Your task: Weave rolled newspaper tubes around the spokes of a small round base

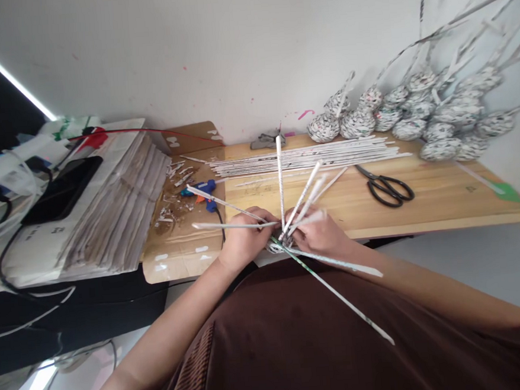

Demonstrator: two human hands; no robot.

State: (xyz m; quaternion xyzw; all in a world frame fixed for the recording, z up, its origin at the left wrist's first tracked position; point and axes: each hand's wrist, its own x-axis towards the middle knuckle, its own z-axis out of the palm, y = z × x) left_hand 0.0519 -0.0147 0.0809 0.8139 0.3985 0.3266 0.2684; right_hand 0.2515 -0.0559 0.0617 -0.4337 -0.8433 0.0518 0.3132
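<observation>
Close to my body, at the table's front edge, both hands are closed around a small woven paper piece [276, 247] with rolled paper strips [281, 181] fanning out of it. My left hand [247, 236] pinches a strip on the piece's left side. On the other side my right hand [318, 231] grips the bases of several strips. One long greenish-white strip [338, 293] slants down to the right across the brown shirt. Most of the woven part is hidden between the fingers.
Behind my hands lies a row of rolled paper sticks [302, 157]. Black-handled scissors [386, 189] rest to the right, below a pile of woven paper balls [414, 107]. On the left are a blue glue gun [204, 190], cardboard [175, 260], a paper stack [118, 205] and a phone [63, 188].
</observation>
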